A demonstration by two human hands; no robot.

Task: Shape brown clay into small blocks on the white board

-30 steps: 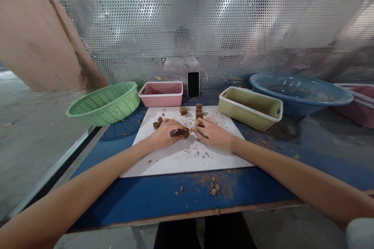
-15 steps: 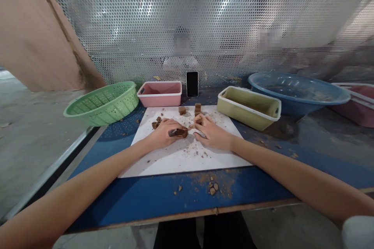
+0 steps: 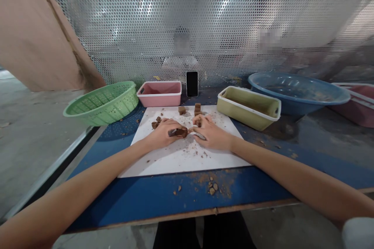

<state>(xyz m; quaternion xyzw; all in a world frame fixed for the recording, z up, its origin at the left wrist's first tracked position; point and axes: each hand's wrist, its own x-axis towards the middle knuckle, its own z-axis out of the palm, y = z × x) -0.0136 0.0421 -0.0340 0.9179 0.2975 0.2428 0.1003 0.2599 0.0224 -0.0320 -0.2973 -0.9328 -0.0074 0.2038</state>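
Note:
My left hand [image 3: 163, 134] is closed around a brown lump [image 3: 181, 132] with a darker grey side, held just above a white sheet [image 3: 163, 161]. Facing it, my right hand [image 3: 215, 135] pinches a thin grey tool [image 3: 200, 136] whose kind I cannot make out. Its tip is close to the lump; whether they touch, I cannot tell. Beyond my hands lie a brown block [image 3: 182, 110] and a taller brown piece [image 3: 198, 107]. Several brown chunks [image 3: 155, 125] sit beside my left hand. Brown crumbs are scattered over the sheet.
Around the sheet stand a green basket [image 3: 102, 105], a pink bin [image 3: 160, 100], a phone [image 3: 192, 84], an olive bin [image 3: 248, 111] and a blue basin [image 3: 298, 97]. A perforated metal screen [image 3: 204, 19] rises behind. Small stones [image 3: 213, 188] lie near the blue table's front edge.
My right hand's fingers have shifted slightly, and the tool has moved a little with them. The left hand and the lump look nearly unchanged.

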